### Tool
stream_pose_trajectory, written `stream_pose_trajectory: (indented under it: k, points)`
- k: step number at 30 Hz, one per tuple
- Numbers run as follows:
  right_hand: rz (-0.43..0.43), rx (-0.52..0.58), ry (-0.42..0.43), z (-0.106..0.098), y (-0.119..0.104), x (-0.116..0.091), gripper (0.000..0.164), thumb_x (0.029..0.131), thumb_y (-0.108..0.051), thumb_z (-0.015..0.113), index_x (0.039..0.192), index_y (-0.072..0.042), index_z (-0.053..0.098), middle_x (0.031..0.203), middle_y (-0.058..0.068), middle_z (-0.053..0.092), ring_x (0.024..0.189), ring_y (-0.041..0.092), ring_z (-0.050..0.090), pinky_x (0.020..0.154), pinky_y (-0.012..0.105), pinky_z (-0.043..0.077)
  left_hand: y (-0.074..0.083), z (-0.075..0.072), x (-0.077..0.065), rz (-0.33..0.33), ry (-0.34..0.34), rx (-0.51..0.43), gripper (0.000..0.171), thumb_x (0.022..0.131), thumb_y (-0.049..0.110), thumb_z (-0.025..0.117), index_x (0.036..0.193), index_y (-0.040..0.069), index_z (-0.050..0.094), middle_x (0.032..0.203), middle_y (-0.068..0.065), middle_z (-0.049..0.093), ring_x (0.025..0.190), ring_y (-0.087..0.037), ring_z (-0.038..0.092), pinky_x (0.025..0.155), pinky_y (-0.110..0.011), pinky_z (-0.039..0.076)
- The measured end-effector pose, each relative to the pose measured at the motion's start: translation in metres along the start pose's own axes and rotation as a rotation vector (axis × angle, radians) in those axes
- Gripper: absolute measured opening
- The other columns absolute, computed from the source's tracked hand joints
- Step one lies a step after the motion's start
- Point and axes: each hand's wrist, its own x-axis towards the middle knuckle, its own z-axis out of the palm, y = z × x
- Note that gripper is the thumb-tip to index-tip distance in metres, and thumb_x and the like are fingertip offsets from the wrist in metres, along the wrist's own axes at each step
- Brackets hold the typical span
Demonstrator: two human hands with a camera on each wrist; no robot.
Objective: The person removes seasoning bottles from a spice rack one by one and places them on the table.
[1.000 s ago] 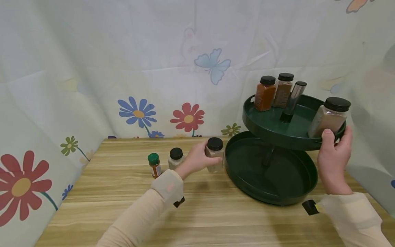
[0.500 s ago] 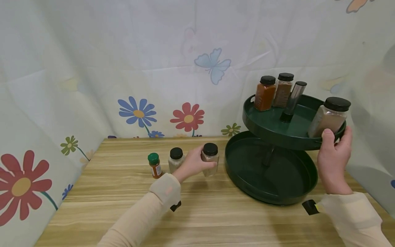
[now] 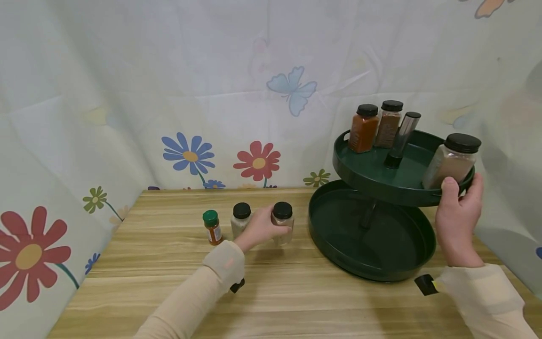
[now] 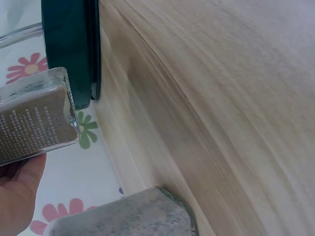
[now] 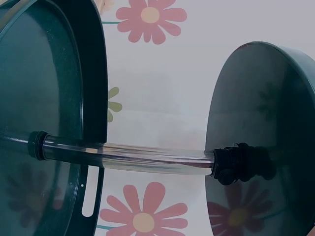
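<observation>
My left hand (image 3: 261, 228) holds a clear spice jar (image 3: 282, 227) with a black lid and brownish contents. In the left wrist view the base of this spice jar (image 4: 39, 118) appears lifted off the wooden table. Just left of the hand stands a second black-lidded jar (image 3: 240, 221), partly covered by it. My right hand (image 3: 459, 221) grips the rim of the upper tier (image 3: 372, 181) of a dark green two-tier tray, thumb on the near side. Beside that thumb stands a large jar (image 3: 450, 165) of light brown powder.
A small green-capped bottle (image 3: 212, 227) stands left on the table (image 3: 296, 301). On the upper tier are an orange-red jar (image 3: 364, 129) and a brown one (image 3: 388, 125), beside the central post (image 3: 402, 141). The lower tier (image 3: 338, 235) sits on the table. A flowered curtain (image 3: 254, 94) hangs behind.
My left hand has moved the spice jar left and slightly nearer, away from the tray and closer to the other table jar. My right hand and the tray have not moved.
</observation>
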Motion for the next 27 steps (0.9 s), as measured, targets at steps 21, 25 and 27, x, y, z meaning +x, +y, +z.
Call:
stream_pose_trajectory:
  k: [21, 25, 27]
  points:
    - [0.014, 0.016, -0.003, 0.0, 0.001, 0.0, 0.041, 0.091, -0.02, 0.033, 0.133, -0.019, 0.032, 0.123, -0.004, 0.037, 0.113, 0.013, 0.032, 0.101, 0.027, 0.024, -0.019, 0.005, -0.002, -0.015, 0.018, 0.039, 0.044, 0.07, 0.028, 0.075, 0.105, 0.007, 0.057, 0.097, -0.007, 0.063, 0.088, -0.02, 0.058, 0.076, -0.039, 0.05]
    - [0.016, 0.008, 0.001, 0.0, 0.001, 0.0, 0.041, 0.091, -0.02, 0.033, 0.132, -0.019, 0.033, 0.122, -0.004, 0.037, 0.112, 0.012, 0.032, 0.1, 0.028, 0.025, -0.022, 0.005, -0.002, -0.023, 0.02, 0.021, 0.045, 0.07, 0.027, 0.075, 0.106, 0.006, 0.057, 0.099, -0.008, 0.062, 0.089, -0.02, 0.058, 0.077, -0.039, 0.049]
    - [0.017, 0.004, 0.0, 0.0, 0.001, 0.0, 0.041, 0.091, -0.02, 0.033, 0.132, -0.02, 0.033, 0.122, -0.004, 0.037, 0.112, 0.012, 0.032, 0.1, 0.028, 0.025, -0.023, 0.006, -0.002, -0.031, 0.021, 0.014, 0.045, 0.07, 0.026, 0.075, 0.106, 0.007, 0.057, 0.098, -0.007, 0.062, 0.089, -0.02, 0.058, 0.077, -0.039, 0.049]
